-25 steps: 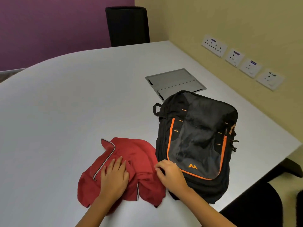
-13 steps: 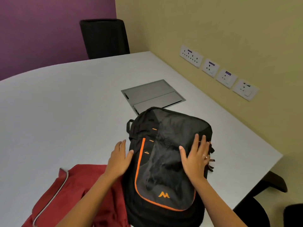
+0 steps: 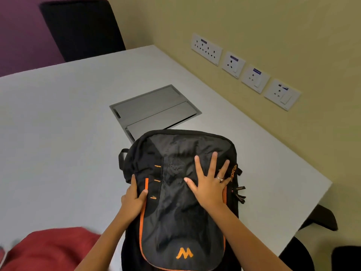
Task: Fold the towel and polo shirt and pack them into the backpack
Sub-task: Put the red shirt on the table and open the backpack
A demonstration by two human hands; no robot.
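Observation:
A black and grey backpack (image 3: 175,222) with orange trim lies flat on the white table (image 3: 58,133), front panel up. My right hand (image 3: 209,184) lies flat on its front with the fingers spread. My left hand (image 3: 133,200) grips the pack's left edge, thumb on top beside the orange stripe and fingers round the side. A red polo shirt (image 3: 48,249) lies crumpled at the lower left, partly cut off by the frame. No towel is in view.
A grey metal cable hatch (image 3: 154,110) is set into the table just behind the backpack. Wall sockets (image 3: 244,69) line the yellow wall on the right. A black chair (image 3: 82,28) stands at the far end; another chair (image 3: 320,222) sits past the table's right edge.
Both hands left the red shirt and moved onto the backpack. The left hand went from hovering by the pack's left side to gripping its edge. The view shifted right.

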